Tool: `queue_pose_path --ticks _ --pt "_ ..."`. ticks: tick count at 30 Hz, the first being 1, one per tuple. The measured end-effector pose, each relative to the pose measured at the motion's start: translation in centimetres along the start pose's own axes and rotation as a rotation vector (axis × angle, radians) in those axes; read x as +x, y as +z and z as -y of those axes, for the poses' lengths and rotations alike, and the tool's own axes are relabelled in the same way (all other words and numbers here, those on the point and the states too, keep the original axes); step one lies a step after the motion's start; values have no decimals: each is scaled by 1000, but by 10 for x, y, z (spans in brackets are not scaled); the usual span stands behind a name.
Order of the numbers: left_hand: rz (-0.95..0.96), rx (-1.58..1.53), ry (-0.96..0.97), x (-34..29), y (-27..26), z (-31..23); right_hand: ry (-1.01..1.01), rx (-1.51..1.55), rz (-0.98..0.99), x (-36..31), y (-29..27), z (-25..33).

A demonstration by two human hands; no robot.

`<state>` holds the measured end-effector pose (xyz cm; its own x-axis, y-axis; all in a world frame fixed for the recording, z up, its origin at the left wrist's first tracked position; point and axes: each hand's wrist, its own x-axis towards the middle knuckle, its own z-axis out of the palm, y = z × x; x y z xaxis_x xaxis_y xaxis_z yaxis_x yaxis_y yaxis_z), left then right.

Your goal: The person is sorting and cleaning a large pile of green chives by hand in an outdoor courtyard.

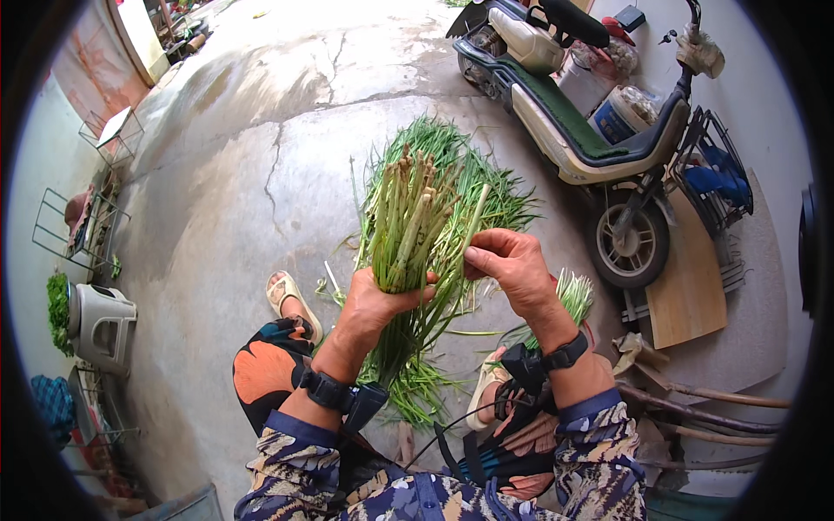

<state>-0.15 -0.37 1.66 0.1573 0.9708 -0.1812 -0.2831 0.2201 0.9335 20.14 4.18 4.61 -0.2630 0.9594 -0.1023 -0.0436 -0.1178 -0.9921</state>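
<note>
A thick bunch of long-stemmed greens (408, 230) stands upright in my left hand (372, 308), pale cut ends up and leafy ends hanging down. My left fingers wrap round its middle. Just to the right, my right hand (519, 271) pinches a single stalk (477, 215) between thumb and fingertips; its pale end sticks up beside the bunch. Beyond the bunch, a loose pile of the same greens (499, 191) lies on the concrete floor. A smaller bundle with whitish ends (573, 300) lies by my right wrist, partly hidden by it. Loose trimmings (417, 395) are scattered between my feet.
An electric scooter (573, 143) is parked at the far right, its front wheel (632, 240) close to the smaller bundle. A wooden board (695, 291) and several poles (712, 425) lie at the right. A plastic stool (106, 326) and wire racks (65, 226) stand along the left wall.
</note>
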Motion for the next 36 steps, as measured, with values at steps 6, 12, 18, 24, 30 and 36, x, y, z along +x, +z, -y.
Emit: queue_pose_path --ticks 6,12,18,24,30,36 --pt "-72 -38 100 -2 5 -5 -10 -109 118 -6 28 -2" --pt "-219 138 196 13 -3 14 220 -198 150 -9 9 -2" --pt "-541 225 206 24 -58 44 -30 233 -91 -5 -46 29" --pt "-304 210 60 11 -41 37 -72 369 -158 0 -85 18" --pt "-40 54 32 6 -16 7 -70 280 -175 0 -49 24" --pt "230 27 -5 9 11 7 -110 -57 -73 1 -2 16"
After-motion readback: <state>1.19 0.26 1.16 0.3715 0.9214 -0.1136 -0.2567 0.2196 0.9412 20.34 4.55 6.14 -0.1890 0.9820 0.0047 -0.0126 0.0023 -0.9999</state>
